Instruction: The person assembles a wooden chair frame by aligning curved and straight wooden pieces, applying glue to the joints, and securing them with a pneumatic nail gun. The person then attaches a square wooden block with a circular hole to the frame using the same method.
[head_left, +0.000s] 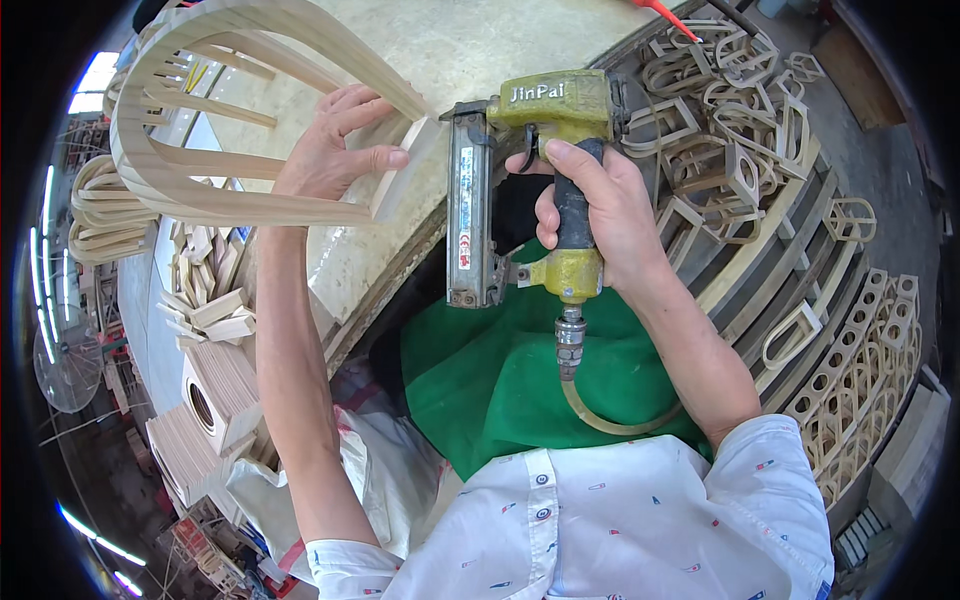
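Note:
My left hand [340, 145] grips a pale wooden frame [270, 207] at its straight end bar [404, 168], the thumb lying along the bar. The frame is arch-shaped, with slats inside its curve, and stands tilted over the worktable [500, 35]. In my right hand [607, 205] is a yellow-green pneumatic nail gun [580, 100], my fingers wrapped round its black handle. Its nose is beside the end bar's upper corner; whether they touch I cannot tell. A clear air hose [605, 428] runs from the handle's lower end.
Short wood pieces [215, 285] and stacked square boards [185, 450] sit at the left, near bundled curved frames [105, 205]. Many small wooden frames [725, 120] and long slats [755, 250] fill the right side. A red-handled tool [665, 15] lies at the far edge.

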